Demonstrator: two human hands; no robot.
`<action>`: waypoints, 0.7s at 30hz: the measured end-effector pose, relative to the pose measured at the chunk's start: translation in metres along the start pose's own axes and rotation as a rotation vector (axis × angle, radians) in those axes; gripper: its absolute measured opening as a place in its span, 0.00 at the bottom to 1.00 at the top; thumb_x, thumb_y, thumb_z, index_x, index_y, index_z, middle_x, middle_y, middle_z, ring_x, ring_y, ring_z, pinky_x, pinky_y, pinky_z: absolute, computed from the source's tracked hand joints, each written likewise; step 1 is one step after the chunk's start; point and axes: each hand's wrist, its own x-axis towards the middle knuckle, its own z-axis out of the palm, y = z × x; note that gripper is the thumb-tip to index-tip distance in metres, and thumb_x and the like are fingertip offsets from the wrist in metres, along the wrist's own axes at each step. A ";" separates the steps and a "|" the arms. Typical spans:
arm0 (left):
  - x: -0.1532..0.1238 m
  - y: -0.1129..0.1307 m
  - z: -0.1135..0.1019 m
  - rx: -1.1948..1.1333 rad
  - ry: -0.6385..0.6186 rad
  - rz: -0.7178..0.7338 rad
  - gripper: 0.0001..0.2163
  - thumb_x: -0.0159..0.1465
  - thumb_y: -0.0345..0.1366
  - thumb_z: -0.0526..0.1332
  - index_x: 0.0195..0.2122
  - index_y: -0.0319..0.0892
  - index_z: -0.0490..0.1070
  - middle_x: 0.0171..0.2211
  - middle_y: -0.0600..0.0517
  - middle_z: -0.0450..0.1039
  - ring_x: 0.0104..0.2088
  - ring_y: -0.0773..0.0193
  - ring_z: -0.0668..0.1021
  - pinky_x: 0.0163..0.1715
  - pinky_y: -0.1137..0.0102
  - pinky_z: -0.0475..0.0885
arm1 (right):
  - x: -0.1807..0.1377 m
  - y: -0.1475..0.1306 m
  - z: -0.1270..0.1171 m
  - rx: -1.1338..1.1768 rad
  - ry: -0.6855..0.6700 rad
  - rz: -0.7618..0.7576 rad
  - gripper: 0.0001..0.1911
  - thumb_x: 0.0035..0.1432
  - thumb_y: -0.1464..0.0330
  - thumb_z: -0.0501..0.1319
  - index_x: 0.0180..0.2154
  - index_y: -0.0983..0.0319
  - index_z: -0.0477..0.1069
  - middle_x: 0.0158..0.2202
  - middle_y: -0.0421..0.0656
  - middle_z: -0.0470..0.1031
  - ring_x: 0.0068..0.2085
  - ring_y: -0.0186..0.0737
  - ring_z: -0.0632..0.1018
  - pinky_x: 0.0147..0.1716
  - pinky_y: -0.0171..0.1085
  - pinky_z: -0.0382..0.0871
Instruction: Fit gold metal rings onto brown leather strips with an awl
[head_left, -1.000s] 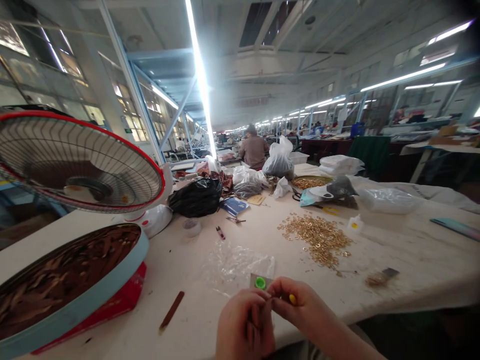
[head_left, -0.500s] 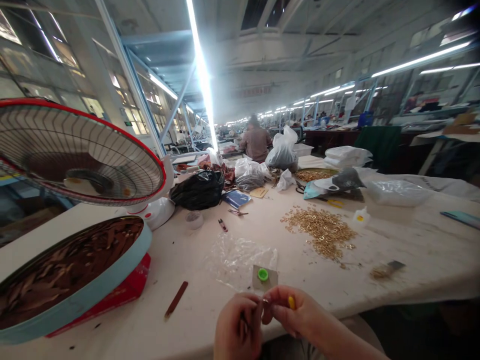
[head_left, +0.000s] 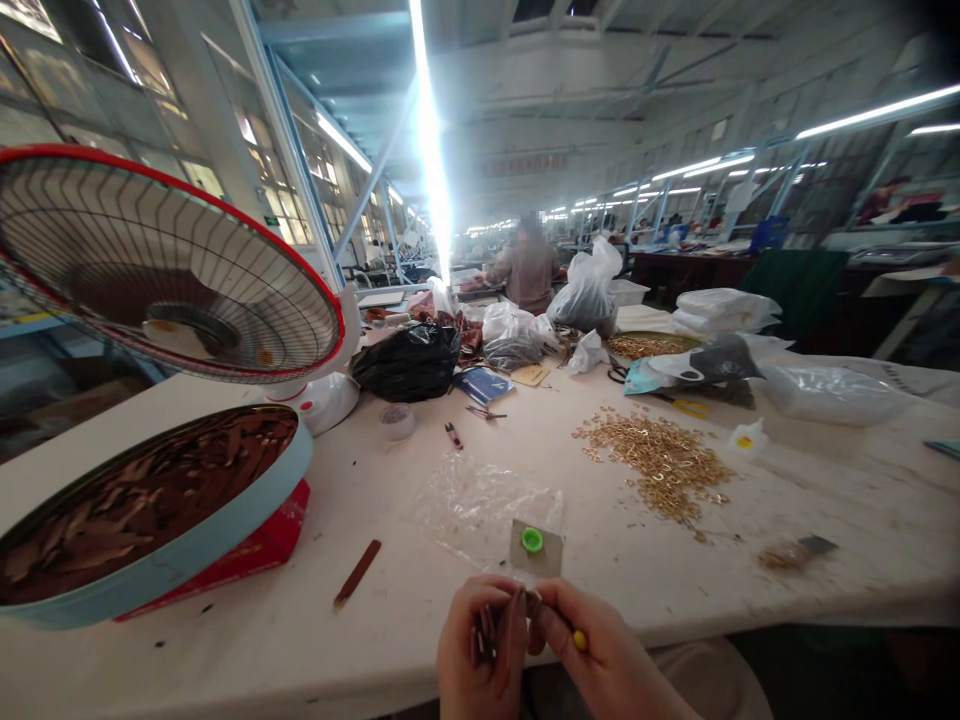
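Observation:
My left hand (head_left: 480, 650) is closed around several brown leather strips (head_left: 486, 632), whose ends show between the curled fingers. Fingertips of my right hand (head_left: 592, 645) pinch at a small gold-coloured piece (head_left: 533, 597) where the two hands meet, its exact shape hidden by the fingers. A yellow-ended tool (head_left: 579, 640) is tucked in my right hand; the rest of it is covered. Just beyond the hands, a bright green cap (head_left: 532, 540) rests on a grey-brown square (head_left: 551, 557). To the left, one brown strip (head_left: 358, 574) lies flat on the table.
Gold metal rings (head_left: 652, 460) lie heaped at the right, near a small white bottle (head_left: 748, 440) and a brush (head_left: 795, 553). A round tin of brown strips (head_left: 289, 475) and a fan (head_left: 337, 300) occupy the left. Clear plastic (head_left: 480, 500) and thread snips (head_left: 453, 435) lie mid-table.
The view has shifted, so the table's contents sit slightly differently in frame. Both hands stay together; my right hand has turned a little and the yellow end points lower.

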 end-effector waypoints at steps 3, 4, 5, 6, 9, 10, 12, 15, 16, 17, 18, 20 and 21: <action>0.000 -0.002 -0.001 0.019 -0.096 0.055 0.05 0.55 0.35 0.63 0.24 0.44 0.70 0.26 0.53 0.72 0.29 0.65 0.74 0.28 0.74 0.70 | -0.002 0.001 0.004 -0.043 0.027 -0.040 0.18 0.62 0.58 0.45 0.26 0.61 0.62 0.24 0.40 0.65 0.27 0.37 0.68 0.27 0.33 0.62; -0.001 -0.002 -0.001 0.029 -0.118 0.063 0.04 0.56 0.34 0.62 0.24 0.44 0.69 0.25 0.53 0.72 0.28 0.66 0.74 0.27 0.75 0.70 | -0.003 0.001 0.004 -0.046 0.033 -0.047 0.18 0.62 0.58 0.45 0.27 0.61 0.61 0.24 0.40 0.65 0.27 0.37 0.67 0.26 0.33 0.61; -0.001 -0.001 0.000 0.043 -0.124 0.060 0.05 0.56 0.34 0.62 0.24 0.44 0.69 0.25 0.54 0.72 0.27 0.67 0.74 0.27 0.75 0.69 | -0.004 0.001 0.005 -0.045 0.034 -0.056 0.18 0.62 0.58 0.44 0.27 0.61 0.61 0.24 0.40 0.65 0.27 0.37 0.67 0.26 0.33 0.61; -0.001 0.000 0.000 0.058 -0.116 0.047 0.05 0.55 0.33 0.62 0.23 0.44 0.69 0.24 0.55 0.71 0.26 0.67 0.73 0.26 0.76 0.68 | -0.005 0.002 0.004 -0.040 0.032 -0.065 0.17 0.62 0.59 0.44 0.28 0.61 0.62 0.24 0.40 0.65 0.27 0.37 0.67 0.26 0.33 0.61; -0.001 0.005 0.003 0.097 -0.085 -0.034 0.05 0.54 0.33 0.62 0.22 0.43 0.68 0.21 0.56 0.69 0.23 0.68 0.71 0.24 0.75 0.67 | -0.008 0.000 0.003 -0.026 0.036 -0.091 0.17 0.63 0.60 0.45 0.28 0.61 0.62 0.24 0.40 0.65 0.27 0.37 0.66 0.26 0.33 0.61; -0.001 0.007 0.004 0.107 -0.090 -0.066 0.05 0.54 0.33 0.61 0.22 0.42 0.67 0.20 0.56 0.69 0.23 0.68 0.71 0.24 0.75 0.67 | -0.010 -0.001 0.002 -0.020 0.044 -0.096 0.16 0.63 0.60 0.45 0.27 0.61 0.61 0.24 0.39 0.64 0.27 0.36 0.66 0.26 0.33 0.61; -0.001 0.011 0.005 0.127 -0.096 -0.121 0.05 0.53 0.33 0.61 0.22 0.41 0.67 0.19 0.57 0.67 0.22 0.68 0.70 0.24 0.74 0.66 | -0.012 -0.004 0.002 -0.007 0.069 -0.098 0.16 0.62 0.60 0.45 0.26 0.60 0.60 0.23 0.38 0.63 0.25 0.35 0.65 0.25 0.32 0.60; 0.001 0.015 0.006 0.150 -0.091 -0.202 0.04 0.51 0.33 0.61 0.21 0.40 0.67 0.18 0.57 0.65 0.21 0.69 0.67 0.24 0.74 0.64 | -0.015 -0.008 0.001 -0.003 0.092 -0.093 0.16 0.62 0.60 0.45 0.25 0.60 0.59 0.22 0.37 0.62 0.25 0.35 0.64 0.25 0.32 0.60; 0.001 0.016 0.007 0.147 -0.089 -0.233 0.04 0.50 0.33 0.61 0.22 0.40 0.68 0.18 0.58 0.65 0.21 0.69 0.67 0.24 0.74 0.64 | -0.016 -0.008 0.001 -0.012 0.093 -0.093 0.16 0.62 0.60 0.45 0.26 0.60 0.60 0.22 0.38 0.62 0.25 0.35 0.64 0.25 0.32 0.60; 0.002 0.018 0.007 0.138 -0.090 -0.259 0.04 0.50 0.33 0.61 0.22 0.40 0.68 0.18 0.58 0.65 0.22 0.69 0.66 0.24 0.73 0.64 | -0.016 -0.008 0.001 -0.027 0.091 -0.096 0.16 0.62 0.60 0.45 0.26 0.60 0.60 0.23 0.38 0.63 0.25 0.35 0.64 0.25 0.32 0.60; 0.002 0.019 0.008 0.126 -0.099 -0.273 0.04 0.50 0.33 0.62 0.22 0.40 0.68 0.19 0.57 0.65 0.22 0.68 0.67 0.25 0.73 0.64 | -0.015 -0.007 0.000 -0.044 0.085 -0.100 0.15 0.62 0.61 0.45 0.26 0.60 0.60 0.24 0.39 0.64 0.26 0.36 0.65 0.26 0.32 0.61; 0.004 0.020 0.008 0.106 -0.146 -0.275 0.04 0.49 0.33 0.62 0.21 0.40 0.67 0.19 0.57 0.65 0.22 0.68 0.67 0.26 0.73 0.64 | -0.014 -0.005 0.000 -0.073 0.073 -0.113 0.14 0.62 0.62 0.46 0.27 0.60 0.61 0.25 0.40 0.66 0.27 0.37 0.67 0.27 0.33 0.62; 0.005 0.020 0.008 0.102 -0.177 -0.271 0.05 0.49 0.33 0.62 0.20 0.40 0.67 0.19 0.57 0.65 0.23 0.68 0.67 0.25 0.73 0.64 | -0.013 -0.003 0.000 -0.083 0.070 -0.118 0.14 0.62 0.62 0.46 0.28 0.60 0.61 0.26 0.41 0.67 0.28 0.37 0.67 0.28 0.33 0.62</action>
